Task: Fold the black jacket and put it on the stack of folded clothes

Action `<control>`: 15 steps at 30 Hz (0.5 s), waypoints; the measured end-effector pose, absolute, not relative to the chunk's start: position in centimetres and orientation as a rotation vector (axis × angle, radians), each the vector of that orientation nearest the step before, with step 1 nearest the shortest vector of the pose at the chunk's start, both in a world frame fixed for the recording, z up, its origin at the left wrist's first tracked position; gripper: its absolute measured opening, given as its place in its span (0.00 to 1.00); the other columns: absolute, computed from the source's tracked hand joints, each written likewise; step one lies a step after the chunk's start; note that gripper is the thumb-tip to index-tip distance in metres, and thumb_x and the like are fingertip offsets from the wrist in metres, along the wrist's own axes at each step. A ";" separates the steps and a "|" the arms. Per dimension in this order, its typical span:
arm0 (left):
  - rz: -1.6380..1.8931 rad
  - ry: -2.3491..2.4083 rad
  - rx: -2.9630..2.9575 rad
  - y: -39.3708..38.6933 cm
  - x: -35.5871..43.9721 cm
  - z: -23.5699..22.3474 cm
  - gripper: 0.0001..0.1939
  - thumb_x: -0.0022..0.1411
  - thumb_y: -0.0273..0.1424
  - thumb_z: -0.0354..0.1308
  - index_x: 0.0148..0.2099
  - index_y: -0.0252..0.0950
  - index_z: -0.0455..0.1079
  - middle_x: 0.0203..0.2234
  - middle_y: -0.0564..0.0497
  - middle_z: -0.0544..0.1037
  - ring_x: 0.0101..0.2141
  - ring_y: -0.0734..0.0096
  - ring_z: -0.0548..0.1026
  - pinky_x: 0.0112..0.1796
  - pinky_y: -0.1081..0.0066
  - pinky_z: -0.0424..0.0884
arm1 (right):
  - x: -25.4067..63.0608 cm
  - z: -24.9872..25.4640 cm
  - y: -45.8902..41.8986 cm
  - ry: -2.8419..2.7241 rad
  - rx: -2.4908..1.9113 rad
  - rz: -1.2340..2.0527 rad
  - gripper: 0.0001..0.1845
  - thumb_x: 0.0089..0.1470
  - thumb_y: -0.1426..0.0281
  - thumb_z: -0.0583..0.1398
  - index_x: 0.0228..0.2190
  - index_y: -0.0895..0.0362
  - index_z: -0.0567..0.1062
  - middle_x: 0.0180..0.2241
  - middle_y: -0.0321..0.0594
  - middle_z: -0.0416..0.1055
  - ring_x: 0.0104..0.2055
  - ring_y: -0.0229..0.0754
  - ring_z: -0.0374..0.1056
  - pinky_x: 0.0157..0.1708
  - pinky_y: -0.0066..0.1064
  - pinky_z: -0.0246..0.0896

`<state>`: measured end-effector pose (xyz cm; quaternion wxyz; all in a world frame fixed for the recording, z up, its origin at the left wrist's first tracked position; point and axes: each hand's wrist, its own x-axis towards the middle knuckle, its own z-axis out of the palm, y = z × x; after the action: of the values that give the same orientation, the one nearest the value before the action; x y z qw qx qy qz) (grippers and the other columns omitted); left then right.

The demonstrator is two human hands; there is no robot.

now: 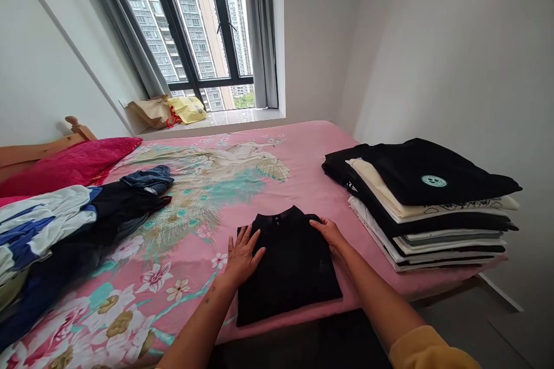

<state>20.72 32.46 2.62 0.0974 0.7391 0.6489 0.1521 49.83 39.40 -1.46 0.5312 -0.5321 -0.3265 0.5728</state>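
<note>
A black collared shirt (288,268), folded into a rough rectangle, lies near the front edge of the bed with its collar pointing away from me. My left hand (244,253) rests flat on the shirt's left shoulder, fingers spread and thumb out to the side. At the opposite shoulder, my right hand (329,233) has its fingers closed over the shirt's edge; its thumb is partly hidden. A small button shows at the collar.
To the right stands a tall stack of folded clothes (433,230). Loose clothes (78,230) lie heaped at left beside a red pillow (82,161). A pink floral sheet (309,141) covers the bed. Paper bag (151,111) and yellow bag (188,109) sit on the windowsill.
</note>
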 end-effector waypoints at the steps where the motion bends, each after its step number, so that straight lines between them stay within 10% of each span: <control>1: 0.510 1.934 2.105 33.0 20.6 2.4 0.27 0.62 0.40 0.51 0.62 0.45 0.58 0.65 0.49 0.52 0.65 0.60 0.44 0.60 0.46 0.35 | 49.8 -1.6 39.7 -0.762 -1.275 1.382 0.21 0.40 0.63 0.68 0.36 0.60 0.72 0.28 0.40 0.75 0.30 0.45 0.72 0.31 0.34 0.69; 10: 1.114 1.705 1.171 36.2 16.2 1.1 0.28 0.59 0.49 0.49 0.47 0.30 0.71 0.46 0.39 0.76 0.49 0.55 0.72 0.49 0.61 0.67 | 50.7 -1.9 39.1 -0.740 -1.162 1.573 0.19 0.47 0.56 0.65 0.33 0.59 0.74 0.31 0.41 0.76 0.33 0.43 0.72 0.36 0.32 0.69; 15: 1.109 1.522 1.027 37.6 15.9 1.2 0.22 0.44 0.47 0.64 0.32 0.33 0.74 0.27 0.45 0.80 0.31 0.61 0.77 0.33 0.67 0.73 | 50.5 -2.5 39.4 -0.719 -1.166 1.577 0.16 0.46 0.60 0.66 0.34 0.58 0.74 0.30 0.40 0.76 0.34 0.43 0.73 0.37 0.30 0.70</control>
<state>15.94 37.57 1.23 0.4779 0.4207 0.6233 0.4541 50.53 39.45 -2.47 0.5023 -0.4827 -0.2975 0.6529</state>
